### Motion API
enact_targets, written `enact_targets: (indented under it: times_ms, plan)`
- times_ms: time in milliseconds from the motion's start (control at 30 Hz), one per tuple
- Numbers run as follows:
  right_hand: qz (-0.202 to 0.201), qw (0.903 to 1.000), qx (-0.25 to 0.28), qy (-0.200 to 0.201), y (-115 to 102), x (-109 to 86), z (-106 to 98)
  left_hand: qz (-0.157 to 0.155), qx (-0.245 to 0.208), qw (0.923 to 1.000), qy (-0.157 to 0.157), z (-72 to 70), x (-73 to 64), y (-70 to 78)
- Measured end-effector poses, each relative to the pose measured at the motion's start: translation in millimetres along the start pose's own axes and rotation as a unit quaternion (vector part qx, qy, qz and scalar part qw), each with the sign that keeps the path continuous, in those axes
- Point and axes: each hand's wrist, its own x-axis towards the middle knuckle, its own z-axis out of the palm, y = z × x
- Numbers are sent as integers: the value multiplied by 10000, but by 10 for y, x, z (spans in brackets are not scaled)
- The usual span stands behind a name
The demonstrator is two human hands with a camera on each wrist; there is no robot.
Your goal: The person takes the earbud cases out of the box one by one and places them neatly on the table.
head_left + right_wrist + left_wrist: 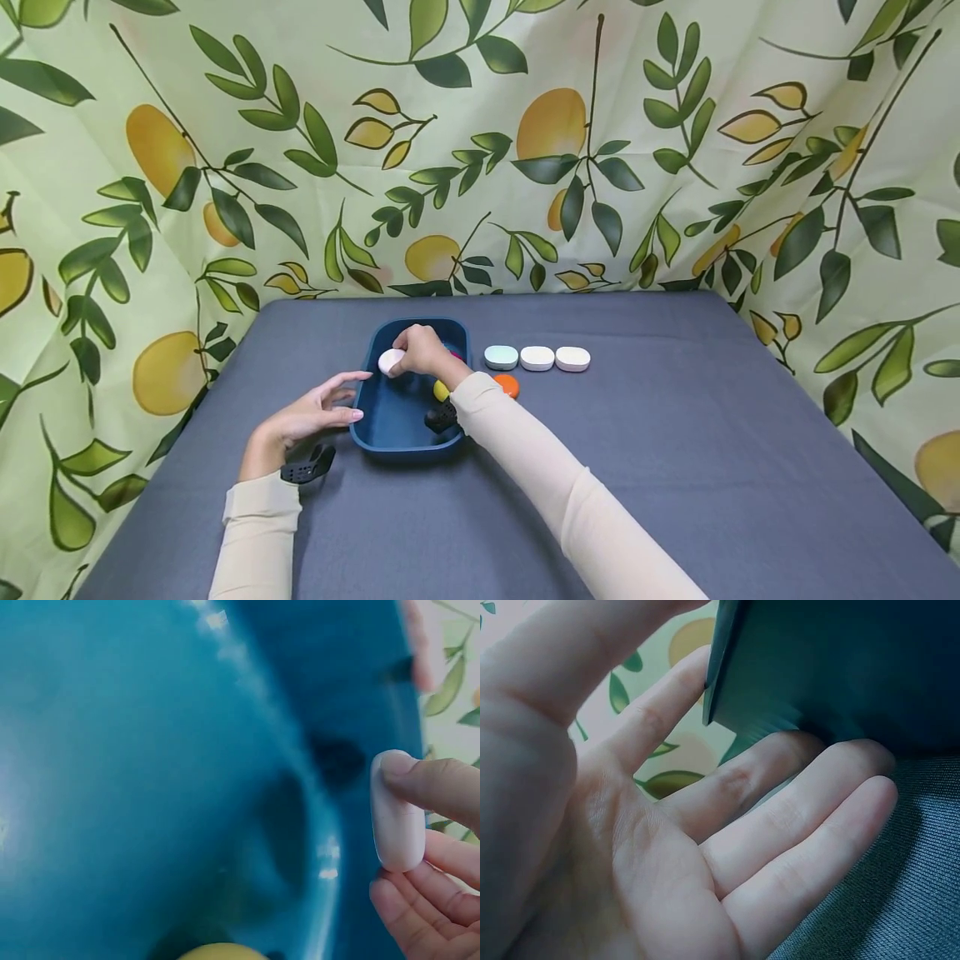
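In the head view, the right hand (426,353) pinches a pale rounded piece (391,362) over the far left part of the blue tray (390,427); whether it is being lifted or lowered cannot be told. A firm but light pinch should serve, with the piece guided clear of the wall and of the yellow piece (440,391) to its right and nearer. The left hand (309,415), fingers spread, is at the tray's left side, left of and nearer than the pale piece; a gentle touch there would probably stop sliding. In the left wrist view, its fingers lie loosely bent by the tray's outer wall, gripping nothing visible. In the right wrist view, the pale piece sits between thumb and fingers, apart from the tray's floor, so a slow, level release looks safest.
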Motion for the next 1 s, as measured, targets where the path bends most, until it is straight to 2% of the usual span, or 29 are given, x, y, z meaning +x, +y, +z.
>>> enact_targets:
  times_ms: [367,700,1000]
  plan:
    - [-244,9990,363,10,-82,-179,-225,1,-8,10000,-10,-11,-12,5]
    - [-733,9945,740,65,-66,-448,-435,33,33,10000,-63,4,-22,16]
    - [-675,9905,1152,325,18,-671,-629,105,22,9999,-62,11,-22,23]
